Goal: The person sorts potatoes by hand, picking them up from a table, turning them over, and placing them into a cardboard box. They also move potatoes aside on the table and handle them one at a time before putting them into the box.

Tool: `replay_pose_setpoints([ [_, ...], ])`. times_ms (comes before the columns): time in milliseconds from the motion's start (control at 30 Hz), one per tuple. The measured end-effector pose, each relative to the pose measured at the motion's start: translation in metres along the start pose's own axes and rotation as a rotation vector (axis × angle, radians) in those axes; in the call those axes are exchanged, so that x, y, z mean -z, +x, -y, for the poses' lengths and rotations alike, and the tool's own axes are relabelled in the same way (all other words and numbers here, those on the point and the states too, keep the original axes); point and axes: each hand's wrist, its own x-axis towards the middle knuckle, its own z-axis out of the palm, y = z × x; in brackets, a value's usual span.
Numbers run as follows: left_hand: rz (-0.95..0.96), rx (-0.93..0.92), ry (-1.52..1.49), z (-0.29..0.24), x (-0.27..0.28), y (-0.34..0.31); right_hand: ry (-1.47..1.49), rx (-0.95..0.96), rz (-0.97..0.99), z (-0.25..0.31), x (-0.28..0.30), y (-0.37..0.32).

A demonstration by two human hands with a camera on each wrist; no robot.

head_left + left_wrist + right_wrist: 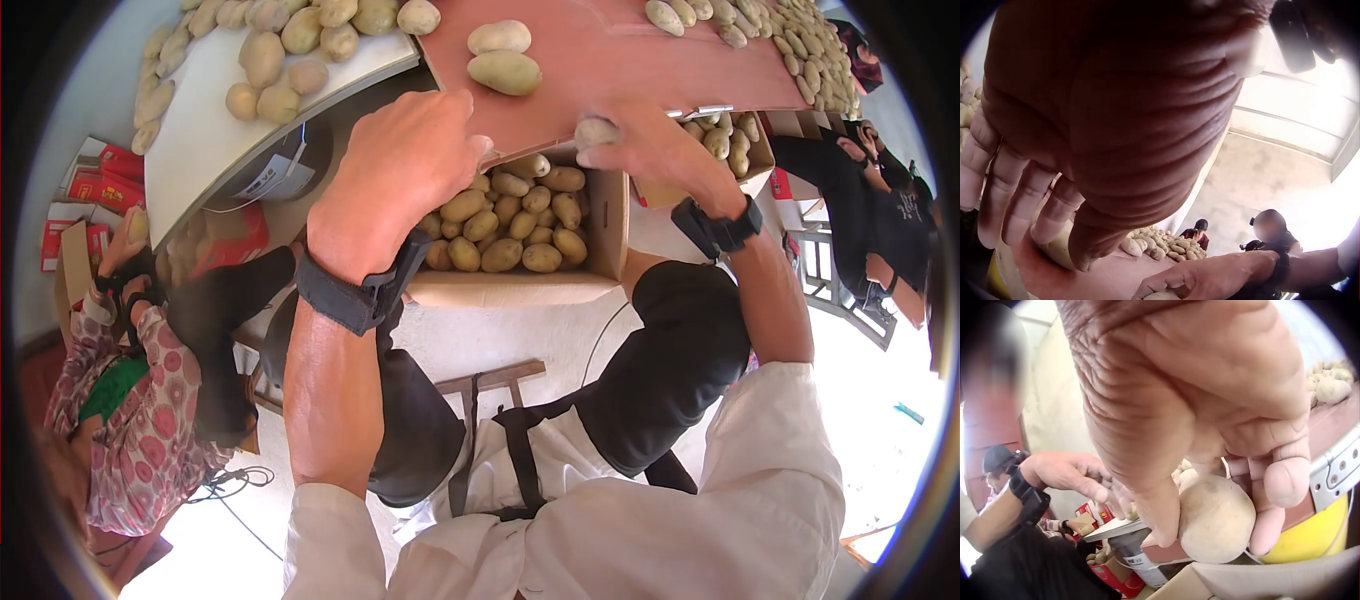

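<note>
My right hand point(650, 145) grips a round potato point(597, 133) above the right rear side of an open cardboard box point(520, 291). In the right wrist view the thumb and fingers point(1286, 481) clasp that potato point(1216, 522). Over the box's left rear side is my left hand point(415, 140), with relaxed fingers and nothing held. Its palm and fingers point(1005, 187) fill much of the left wrist view, partly covering a potato point(1057, 247) on the red board. Several potatoes point(502, 255) lie in the box. Two more potatoes point(504, 72) rest on the red board point(590, 60).
Potatoes point(265, 58) lie on a white table point(210, 110) at the left, and heaps point(815, 55) at the right rear. Another potato box point(755, 175) stands right of the near one. People sit on both sides. A bucket point(290, 165) is under the white table.
</note>
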Motion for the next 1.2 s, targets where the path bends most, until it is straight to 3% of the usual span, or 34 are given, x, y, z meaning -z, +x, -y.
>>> replay_pose_setpoints([
  [33, -0.004, -0.002, -0.006, 0.001, 0.000, 0.000, 0.090, -0.046, 0.109, 0.008, 0.001, -0.005],
  [133, 0.028, 0.034, -0.020, -0.004, 0.004, 0.004, 0.157, 0.112, 0.111, 0.007, -0.019, -0.017],
  [300, 0.090, 0.102, -0.023, -0.011, 0.008, 0.007, 0.266, 0.099, 0.151, 0.019, -0.015, -0.003],
  [433, 0.064, 0.093, -0.006, -0.012, 0.007, 0.006, 0.267, -0.117, 0.037, 0.031, 0.011, 0.023],
  [500, 0.072, 0.104, 0.003, -0.013, 0.006, 0.005, 0.155, -0.004, -0.250, 0.017, 0.005, 0.048],
  [533, 0.038, 0.104, 0.004, -0.011, 0.005, 0.005, 0.161, -0.009, -0.247, 0.012, 0.003, 0.057],
  [600, 0.020, 0.106, 0.004, -0.011, 0.002, 0.005, -0.086, 0.209, -0.365, 0.013, -0.001, 0.077],
  [733, 0.007, 0.120, 0.027, -0.011, 0.004, 0.004, -0.027, 0.111, -0.239, 0.008, -0.015, 0.122],
  [800, -0.011, 0.110, 0.019, -0.008, 0.004, 0.004, -0.263, 0.596, -0.406, 0.004, -0.022, 0.136],
  [833, -0.015, 0.110, 0.026, -0.008, 0.004, 0.005, -0.258, 0.599, -0.402, 0.002, -0.028, 0.138],
  [900, -0.020, 0.111, 0.032, -0.006, 0.003, 0.004, -0.136, 0.217, -0.262, 0.013, -0.031, 0.130],
  [933, -0.024, 0.117, 0.027, -0.006, 0.004, 0.004, -0.138, 0.218, -0.262, 0.017, -0.031, 0.124],
  [1000, -0.035, 0.126, 0.018, -0.007, 0.007, 0.004, -0.122, -0.017, -0.037, 0.033, -0.024, 0.105],
  [1200, -0.012, 0.159, -0.004, -0.011, 0.013, -0.003, -0.147, -0.058, -0.046, 0.040, -0.020, 0.069],
])
